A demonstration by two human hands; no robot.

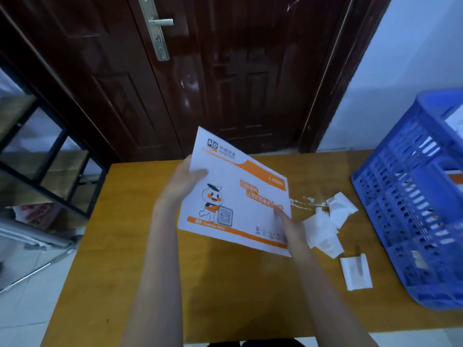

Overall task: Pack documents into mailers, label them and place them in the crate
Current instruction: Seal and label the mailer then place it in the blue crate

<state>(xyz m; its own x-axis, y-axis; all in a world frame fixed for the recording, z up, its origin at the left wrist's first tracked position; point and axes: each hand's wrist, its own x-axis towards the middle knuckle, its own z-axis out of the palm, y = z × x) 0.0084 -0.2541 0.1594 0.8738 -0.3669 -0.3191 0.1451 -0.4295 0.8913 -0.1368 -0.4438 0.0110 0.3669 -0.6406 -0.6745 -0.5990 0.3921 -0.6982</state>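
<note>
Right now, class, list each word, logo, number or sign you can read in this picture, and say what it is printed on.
"sto": logo at the top corner of the white and orange mailer, held up by the left hand and right hand.
Chinese brand characters beside the logo: too blurred to read.
Orange slogan lines, orange band text, QR code, bottom strip, small icons: too blurred.
Blue crate, paper scraps, table: no readable text.

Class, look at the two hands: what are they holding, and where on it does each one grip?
Both hold one mailer. The left hand pinches its left edge near the top; the right hand grips its lower right corner.
</note>
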